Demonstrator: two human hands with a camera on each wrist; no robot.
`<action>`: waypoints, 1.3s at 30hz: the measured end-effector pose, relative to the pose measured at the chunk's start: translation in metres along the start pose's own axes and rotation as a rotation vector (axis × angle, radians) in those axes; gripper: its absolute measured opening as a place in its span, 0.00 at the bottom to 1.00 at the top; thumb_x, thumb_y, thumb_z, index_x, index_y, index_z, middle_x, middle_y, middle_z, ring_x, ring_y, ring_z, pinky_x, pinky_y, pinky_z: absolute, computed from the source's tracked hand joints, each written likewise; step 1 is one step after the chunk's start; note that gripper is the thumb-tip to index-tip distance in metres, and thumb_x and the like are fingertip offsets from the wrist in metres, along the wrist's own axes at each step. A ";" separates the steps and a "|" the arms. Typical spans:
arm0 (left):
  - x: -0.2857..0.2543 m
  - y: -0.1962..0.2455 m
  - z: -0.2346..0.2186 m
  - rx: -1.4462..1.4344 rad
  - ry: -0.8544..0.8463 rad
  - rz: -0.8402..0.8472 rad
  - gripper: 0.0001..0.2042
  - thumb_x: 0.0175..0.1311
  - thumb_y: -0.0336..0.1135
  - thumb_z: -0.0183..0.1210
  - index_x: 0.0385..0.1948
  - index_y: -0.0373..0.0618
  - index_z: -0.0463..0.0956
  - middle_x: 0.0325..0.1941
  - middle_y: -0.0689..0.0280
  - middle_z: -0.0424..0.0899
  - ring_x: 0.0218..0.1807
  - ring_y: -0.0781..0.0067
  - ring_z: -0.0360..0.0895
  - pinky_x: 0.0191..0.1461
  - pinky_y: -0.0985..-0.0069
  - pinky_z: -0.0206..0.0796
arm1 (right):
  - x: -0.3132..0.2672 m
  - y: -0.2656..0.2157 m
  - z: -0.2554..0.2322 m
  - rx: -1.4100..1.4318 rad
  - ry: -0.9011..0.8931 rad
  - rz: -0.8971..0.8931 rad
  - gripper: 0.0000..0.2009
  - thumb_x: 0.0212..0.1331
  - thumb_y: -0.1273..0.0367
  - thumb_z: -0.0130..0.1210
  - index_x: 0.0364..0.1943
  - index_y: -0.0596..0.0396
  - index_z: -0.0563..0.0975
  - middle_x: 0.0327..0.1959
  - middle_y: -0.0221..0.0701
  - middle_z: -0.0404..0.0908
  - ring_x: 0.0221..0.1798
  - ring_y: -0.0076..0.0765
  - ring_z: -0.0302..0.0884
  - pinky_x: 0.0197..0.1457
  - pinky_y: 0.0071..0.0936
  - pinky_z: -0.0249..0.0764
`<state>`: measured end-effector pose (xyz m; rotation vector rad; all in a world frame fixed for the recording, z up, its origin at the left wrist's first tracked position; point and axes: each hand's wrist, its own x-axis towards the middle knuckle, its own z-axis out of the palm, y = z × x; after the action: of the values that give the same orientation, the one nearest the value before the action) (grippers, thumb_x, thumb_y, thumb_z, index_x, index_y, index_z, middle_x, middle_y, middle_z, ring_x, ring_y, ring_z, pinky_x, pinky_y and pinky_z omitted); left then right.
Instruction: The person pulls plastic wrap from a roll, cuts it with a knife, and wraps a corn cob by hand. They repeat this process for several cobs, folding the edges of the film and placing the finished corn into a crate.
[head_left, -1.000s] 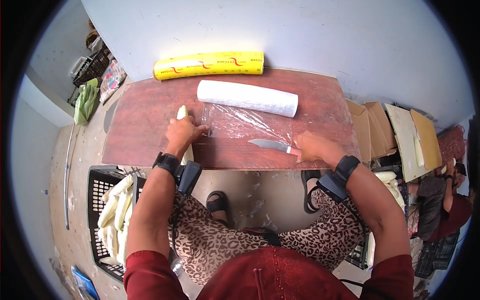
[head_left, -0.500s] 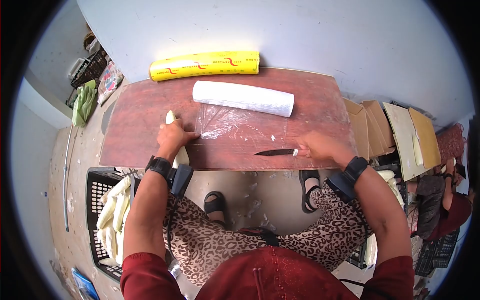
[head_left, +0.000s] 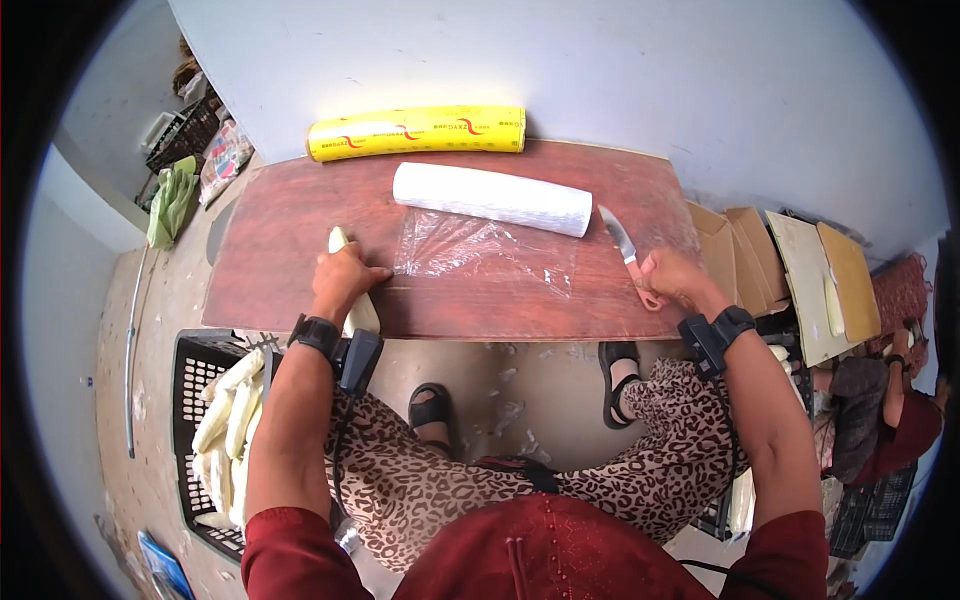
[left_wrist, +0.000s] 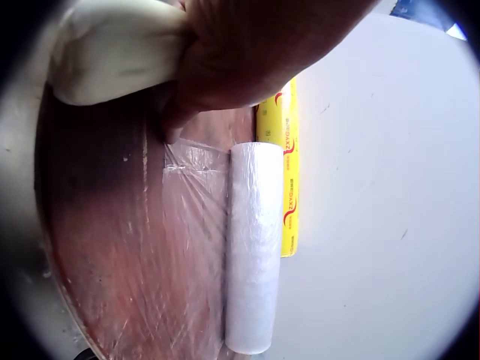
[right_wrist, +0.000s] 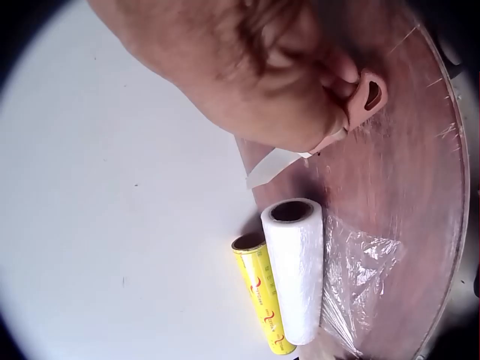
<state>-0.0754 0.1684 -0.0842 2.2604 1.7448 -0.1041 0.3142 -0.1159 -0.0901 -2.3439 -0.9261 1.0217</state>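
Near the table's left front, my left hand (head_left: 342,275) grips a long, pale ear of corn (head_left: 361,315), its narrow end pointing to the back. The thumb of that hand stretches right to the edge of a clear plastic film (head_left: 480,250). This film spreads on the wood from a white cling-film roll (head_left: 492,198). On the right, my right hand (head_left: 672,275) holds a knife (head_left: 617,232) by its pinkish handle, blade toward the back wall. In the right wrist view, the handle's end with its hole (right_wrist: 373,94) sticks out past the fingers.
A yellow printed roll (head_left: 418,133) lies along the back of the reddish wooden table (head_left: 260,250), against the wall. A black crate (head_left: 190,345) of pale ears stands at lower left. Cardboard (head_left: 745,255) leans at the right, and another person (head_left: 890,410) sits beyond it.
My right hand has swung the knife from the front edge, blade pointing left, to the back right, blade pointing away. My left hand has shifted slightly left with the ear of corn.
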 end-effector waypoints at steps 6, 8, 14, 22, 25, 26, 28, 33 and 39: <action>0.006 -0.004 0.002 -0.091 -0.020 0.028 0.16 0.51 0.48 0.66 0.40 0.56 0.80 0.45 0.55 0.81 0.53 0.55 0.75 0.52 0.64 0.71 | -0.001 -0.009 0.016 -0.617 0.324 -0.269 0.07 0.53 0.71 0.59 0.31 0.58 0.73 0.22 0.42 0.79 0.22 0.39 0.78 0.23 0.33 0.70; 0.012 -0.006 0.007 -0.154 -0.002 0.039 0.11 0.53 0.43 0.62 0.38 0.56 0.81 0.42 0.55 0.83 0.50 0.55 0.78 0.51 0.64 0.72 | -0.043 -0.070 0.021 -0.473 0.226 -0.165 0.10 0.53 0.69 0.59 0.32 0.59 0.72 0.25 0.45 0.79 0.28 0.45 0.79 0.30 0.36 0.71; 0.014 0.000 0.008 -0.261 -0.004 0.255 0.10 0.52 0.32 0.54 0.33 0.53 0.83 0.36 0.51 0.84 0.42 0.52 0.81 0.48 0.64 0.73 | -0.019 -0.070 0.074 -0.516 0.135 -0.647 0.10 0.56 0.68 0.57 0.33 0.58 0.70 0.36 0.43 0.76 0.43 0.48 0.74 0.43 0.41 0.70; -0.004 0.025 -0.018 -0.771 -0.218 0.203 0.09 0.62 0.37 0.56 0.39 0.44 0.78 0.32 0.64 0.80 0.33 0.71 0.78 0.38 0.70 0.73 | -0.038 -0.132 0.096 -0.210 -0.008 -0.794 0.19 0.55 0.74 0.55 0.52 0.51 0.68 0.51 0.41 0.69 0.55 0.49 0.69 0.55 0.40 0.68; -0.022 0.048 -0.021 -1.058 -0.495 0.177 0.11 0.68 0.40 0.54 0.45 0.46 0.74 0.36 0.69 0.78 0.34 0.76 0.77 0.40 0.71 0.75 | -0.045 -0.157 0.108 -0.360 0.209 -1.107 0.25 0.56 0.75 0.52 0.60 0.42 0.65 0.59 0.38 0.64 0.58 0.48 0.67 0.58 0.43 0.66; -0.024 0.053 -0.018 -1.189 -0.632 0.189 0.11 0.70 0.37 0.51 0.47 0.44 0.73 0.40 0.68 0.78 0.39 0.73 0.78 0.44 0.70 0.76 | -0.048 -0.166 0.110 -0.434 0.270 -1.175 0.26 0.57 0.76 0.51 0.61 0.39 0.65 0.60 0.37 0.62 0.59 0.47 0.67 0.58 0.43 0.66; -0.036 0.064 -0.021 -1.359 -0.797 0.255 0.13 0.71 0.32 0.46 0.53 0.40 0.70 0.48 0.62 0.77 0.48 0.68 0.77 0.51 0.67 0.75 | -0.049 -0.177 0.117 -0.435 0.306 -1.328 0.25 0.58 0.75 0.49 0.59 0.33 0.67 0.63 0.34 0.62 0.62 0.44 0.65 0.59 0.45 0.64; -0.051 0.076 -0.029 -1.477 -0.834 0.364 0.16 0.72 0.31 0.45 0.58 0.40 0.65 0.52 0.57 0.76 0.53 0.64 0.76 0.52 0.65 0.75 | -0.050 -0.187 0.115 -0.422 0.328 -1.423 0.21 0.53 0.74 0.54 0.53 0.41 0.69 0.63 0.35 0.65 0.66 0.47 0.60 0.59 0.47 0.58; -0.012 0.047 -0.027 -0.937 -0.278 0.170 0.14 0.65 0.38 0.54 0.47 0.40 0.70 0.35 0.61 0.79 0.29 0.75 0.77 0.30 0.80 0.69 | -0.041 -0.190 0.091 -0.340 0.302 -1.011 0.21 0.45 0.72 0.60 0.44 0.54 0.64 0.48 0.40 0.71 0.54 0.49 0.69 0.56 0.46 0.56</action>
<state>-0.0371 0.1537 -0.0469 1.5781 1.0960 0.3462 0.1465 -0.0043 -0.0152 -1.7372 -1.9352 0.1002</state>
